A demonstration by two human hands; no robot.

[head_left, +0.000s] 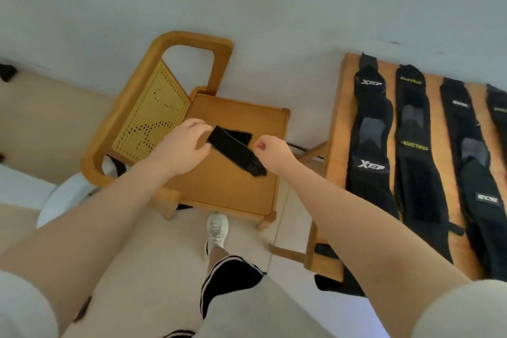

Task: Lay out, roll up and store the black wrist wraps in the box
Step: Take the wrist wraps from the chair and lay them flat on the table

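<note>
A black wrist wrap (pixel 233 149) lies diagonally on the wooden chair seat (pixel 233 186). The left hand (pixel 186 145) pinches the wrap's upper-left end between thumb and fingers. The right hand (pixel 271 152) is curled near the wrap's lower-right end; contact cannot be determined. Four more wrist wraps (pixel 370 145) lie flat, side by side, on the wooden table (pixel 336 145) to the right.

Matt black cloth wrap (pixel 233 147), smooth wooden chair (pixel 233 186)

Both bare arms reach forward; left hand (pixel 183 145) pinches the wrap (pixel 233 149) between thumb and curled fingers, right hand (pixel 271 152) closed in a loose fist just beside it
</note>
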